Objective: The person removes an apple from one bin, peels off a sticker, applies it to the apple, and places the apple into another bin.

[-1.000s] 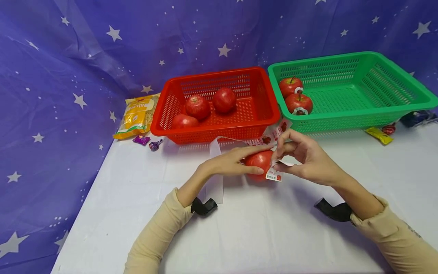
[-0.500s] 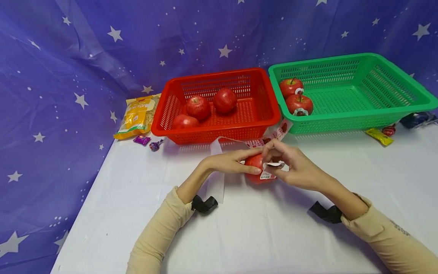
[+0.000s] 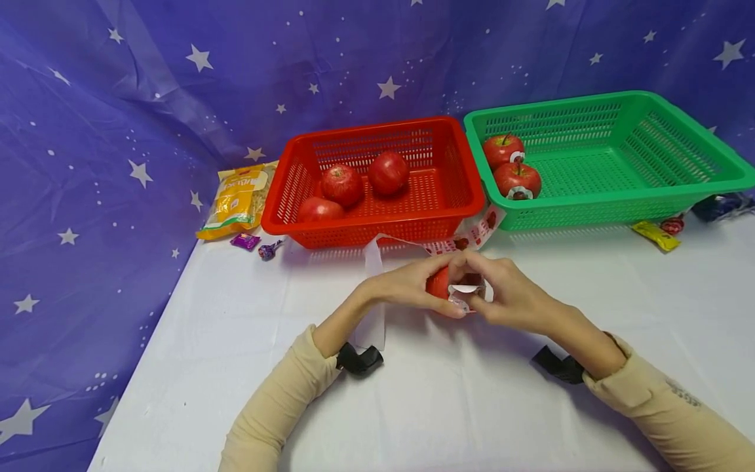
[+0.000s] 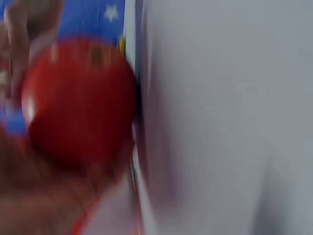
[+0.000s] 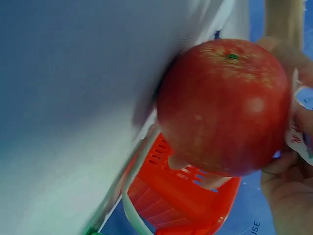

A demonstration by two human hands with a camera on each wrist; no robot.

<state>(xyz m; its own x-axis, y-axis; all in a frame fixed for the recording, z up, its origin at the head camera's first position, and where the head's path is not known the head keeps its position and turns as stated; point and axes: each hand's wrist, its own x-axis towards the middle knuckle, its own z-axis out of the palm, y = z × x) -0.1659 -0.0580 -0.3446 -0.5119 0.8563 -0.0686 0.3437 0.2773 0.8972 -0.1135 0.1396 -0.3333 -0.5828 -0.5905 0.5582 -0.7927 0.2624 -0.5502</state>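
Observation:
A red apple (image 3: 438,283) rests on the white table between the two hands; it fills much of the right wrist view and is blurred in the left wrist view. My left hand (image 3: 401,286) grips its left side, thumb in front and fingers behind. The right hand (image 3: 519,298) pinches a white paper label (image 5: 297,137) printed in red, held against the apple's right side. Part of the label is hidden by the fingers. Just behind the hands lies a strip of printed labels (image 3: 474,235), with a white backing strip (image 3: 374,321) trailing past the left wrist.
At the back stands a red basket (image 3: 377,226) with several apples (image 3: 341,185). Beside it, a green basket (image 3: 590,204) bears two labelled apples (image 3: 518,178). A yellow packet (image 3: 236,200) and small sweets (image 3: 245,241) lie left; a yellow wrapped sweet (image 3: 656,236) lies right.
My right hand has moved left with the label, bringing it against the apple. The left thumb has shifted to the right along the apple's front, near the label. Both baskets stay put.

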